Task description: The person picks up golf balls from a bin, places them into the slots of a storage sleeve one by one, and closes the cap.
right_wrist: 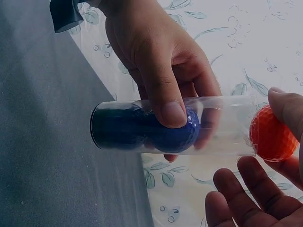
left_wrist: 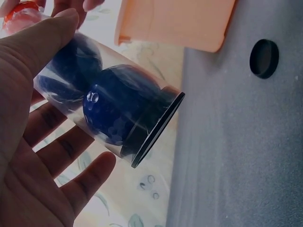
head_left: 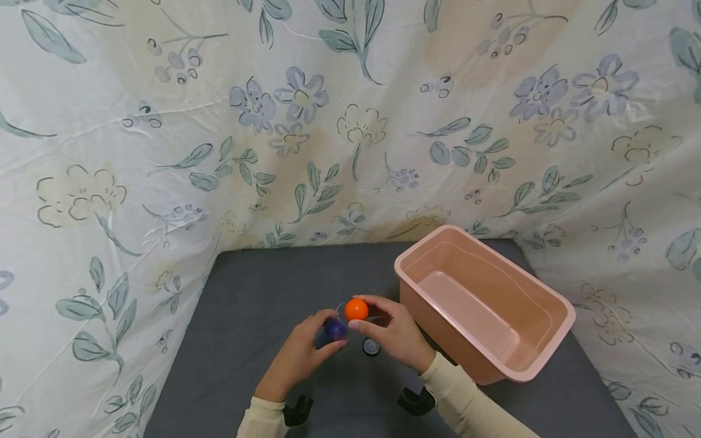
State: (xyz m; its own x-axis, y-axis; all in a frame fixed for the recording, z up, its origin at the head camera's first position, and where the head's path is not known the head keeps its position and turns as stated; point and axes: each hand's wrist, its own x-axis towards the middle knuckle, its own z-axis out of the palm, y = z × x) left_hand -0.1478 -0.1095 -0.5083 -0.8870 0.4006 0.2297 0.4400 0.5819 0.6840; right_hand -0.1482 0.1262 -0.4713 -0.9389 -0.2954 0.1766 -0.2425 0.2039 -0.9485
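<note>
My left hand [head_left: 298, 353] grips a clear plastic tube [right_wrist: 227, 124] round its side, thumb on the near face. Two dark blue golf balls sit inside; one blue golf ball [left_wrist: 118, 104] lies against the tube's black end cap [left_wrist: 158, 130]. My right hand [head_left: 402, 337] pinches an orange golf ball [head_left: 356, 309] between thumb and fingers. In the right wrist view the orange ball is at the tube's uncapped end, its edge overlapping the rim. A small round black lid [left_wrist: 264, 58] lies on the table below the hands.
A pink plastic bin [head_left: 484, 304] stands on the right of the dark grey table [head_left: 246, 298], close to my right hand; no contents show in it. Floral cloth [head_left: 350, 140] hangs behind and at both sides. Black straps [head_left: 416, 401] are at the wrists.
</note>
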